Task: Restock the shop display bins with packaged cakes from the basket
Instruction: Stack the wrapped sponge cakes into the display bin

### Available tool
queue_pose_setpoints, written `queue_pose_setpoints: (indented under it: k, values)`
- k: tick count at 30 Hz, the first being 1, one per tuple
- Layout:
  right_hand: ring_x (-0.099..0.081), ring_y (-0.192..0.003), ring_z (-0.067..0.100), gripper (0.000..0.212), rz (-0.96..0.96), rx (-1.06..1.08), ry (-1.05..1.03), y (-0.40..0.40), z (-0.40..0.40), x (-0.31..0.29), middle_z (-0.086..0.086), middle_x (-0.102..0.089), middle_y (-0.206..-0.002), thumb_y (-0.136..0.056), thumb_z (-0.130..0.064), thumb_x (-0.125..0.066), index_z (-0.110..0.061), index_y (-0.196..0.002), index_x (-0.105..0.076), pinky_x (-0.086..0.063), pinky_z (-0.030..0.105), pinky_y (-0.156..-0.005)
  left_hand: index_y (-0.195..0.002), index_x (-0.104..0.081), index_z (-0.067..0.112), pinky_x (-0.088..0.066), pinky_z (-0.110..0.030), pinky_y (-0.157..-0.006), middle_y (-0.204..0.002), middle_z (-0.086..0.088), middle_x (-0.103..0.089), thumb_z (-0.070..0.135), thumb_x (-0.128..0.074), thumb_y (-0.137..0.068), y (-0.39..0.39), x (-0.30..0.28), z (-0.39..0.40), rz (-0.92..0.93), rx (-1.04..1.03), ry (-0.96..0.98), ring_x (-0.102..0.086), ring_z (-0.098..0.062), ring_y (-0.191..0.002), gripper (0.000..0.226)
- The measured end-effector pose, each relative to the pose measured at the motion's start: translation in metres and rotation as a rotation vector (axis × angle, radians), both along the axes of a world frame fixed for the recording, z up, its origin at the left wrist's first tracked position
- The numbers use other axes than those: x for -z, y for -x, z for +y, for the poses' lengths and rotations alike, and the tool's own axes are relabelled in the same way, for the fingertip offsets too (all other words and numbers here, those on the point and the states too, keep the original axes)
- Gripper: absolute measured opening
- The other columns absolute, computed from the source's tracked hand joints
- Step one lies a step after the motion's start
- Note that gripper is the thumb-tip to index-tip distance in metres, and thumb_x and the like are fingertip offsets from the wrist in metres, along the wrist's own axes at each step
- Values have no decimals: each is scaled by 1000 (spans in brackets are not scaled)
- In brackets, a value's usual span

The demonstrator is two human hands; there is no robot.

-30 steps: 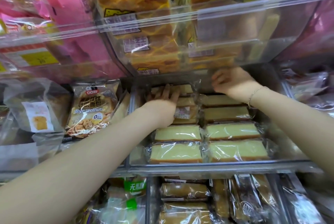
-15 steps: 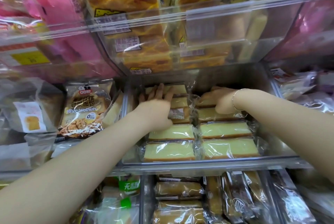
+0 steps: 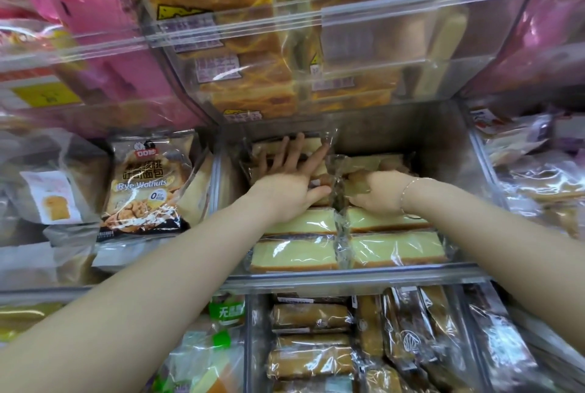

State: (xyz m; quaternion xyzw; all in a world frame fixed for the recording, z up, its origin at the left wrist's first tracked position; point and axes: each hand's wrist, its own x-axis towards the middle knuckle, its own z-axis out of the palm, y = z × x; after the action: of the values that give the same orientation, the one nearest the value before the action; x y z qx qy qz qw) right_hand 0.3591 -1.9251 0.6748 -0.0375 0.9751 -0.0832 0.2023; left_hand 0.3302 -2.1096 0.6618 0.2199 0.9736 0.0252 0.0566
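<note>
Hands: both inside the middle clear bin (image 3: 354, 275). Left hand (image 3: 286, 185): fingers spread and straight, palm down, pressing flat on the wrapped cakes at the back of the left column; it holds nothing, and its pose matches the one of a second ago. Right hand (image 3: 375, 193): a second ago it was raised at the bin's back edge; it has since dropped onto the right column and now sits with fingers curled about a wrapped cake (image 3: 376, 161) near the back, the crinkled film bunched between the two hands. How firm that grip is cannot be told through the wrapper. Stock, middle bin: two columns of pale yellow cake slices (image 3: 294, 251) in clear film, lying flat, front rows neat and touching the front lip; an unfilled stretch of grey bin floor shows behind the right column. Basket: not in view. Neighbours: rye walnut bag (image 3: 144, 183) in the bin to the left; brown rolls (image 3: 310, 361) in the bin below; orange loaves (image 3: 221, 22) on the shelf above. Judgement: the right hand's descent suggests a cake being seated at the rear of the right column while the left steadies its own; room remains at the back, so restocking of this bin looks unfinished.
</note>
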Motion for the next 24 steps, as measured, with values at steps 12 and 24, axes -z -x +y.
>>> queue_pose_setpoints:
  k: [12,24]
  values:
    - [-62,-64,14,19,1204,521,873,-191,48,-65,0,-64,-68,-77,-4,-47,-9,-76,-65,-52,32,-63,-100,-61,19,-49,-28,-63,-81,10,-61,24,-48,-98,-165,-84,104,219,625,-1114,-61,-12,-73,14]
    - [-59,-73,28,33,861,2039,315,-611,205,198,11,-63,-71,-80,-4,-44,-21,-52,-51,-50,43,-73,-87,-61,17,-36,-25,-57,-61,2,-50,9,-54,-95,-479,203,324,-862,582,-871,-41,-8,-56,14]
